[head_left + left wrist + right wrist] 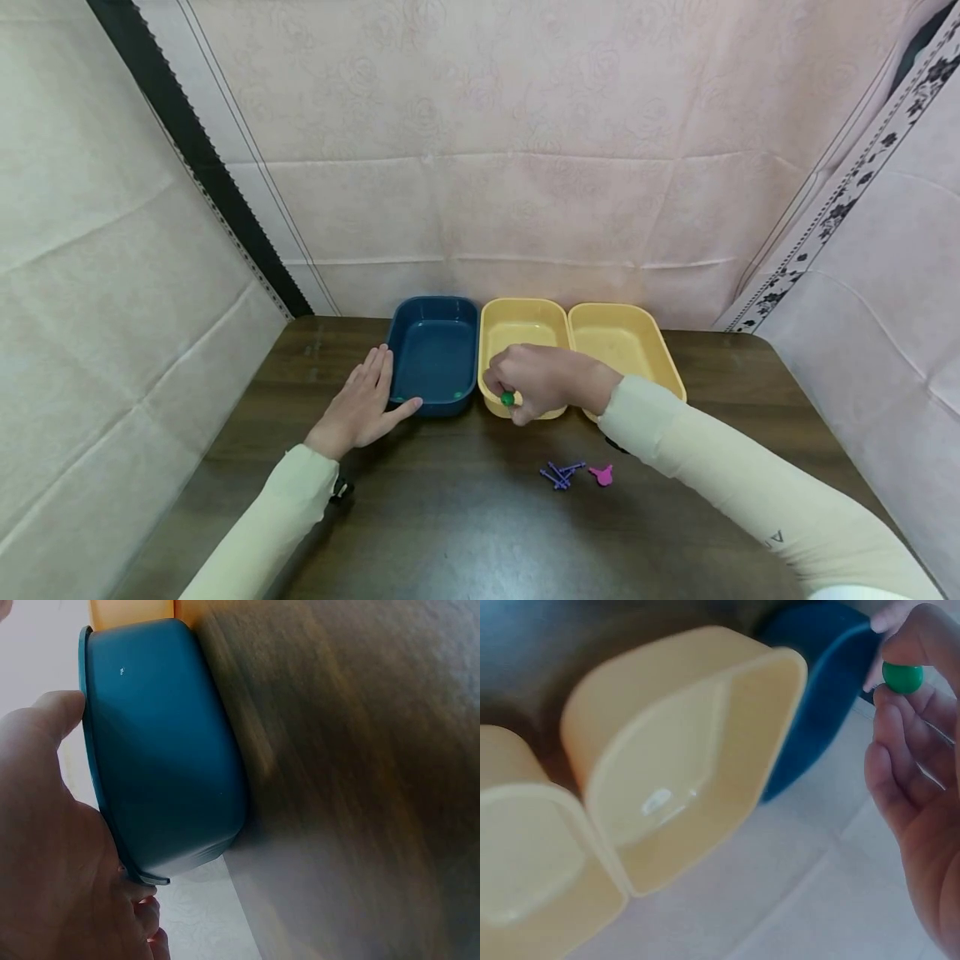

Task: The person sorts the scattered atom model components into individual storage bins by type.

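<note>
Pinching a green bead [507, 398] in our right hand [542, 382] at the near rim of the middle yellow tray [522, 327]
We keep the pinch firm while our left hand [362, 406] rests with flat, relaxed fingers against the blue tray [435, 346]; the head view alone shows purple pins [561, 475] on the surface [450, 517], the right wrist view the bead between fingertips [889, 697]

My right grip [919, 750] pinches a small green round-headed pin [901, 677] between thumb and fingertips, at the upper right of the view. Just left of it lies the blue tray [821, 712], touching the near yellow tray [682, 772], whose hollow faces the camera. A second yellow tray [532, 855] sits against that one at the lower left. Dark tabletop [547, 645] shows beyond them.
</note>
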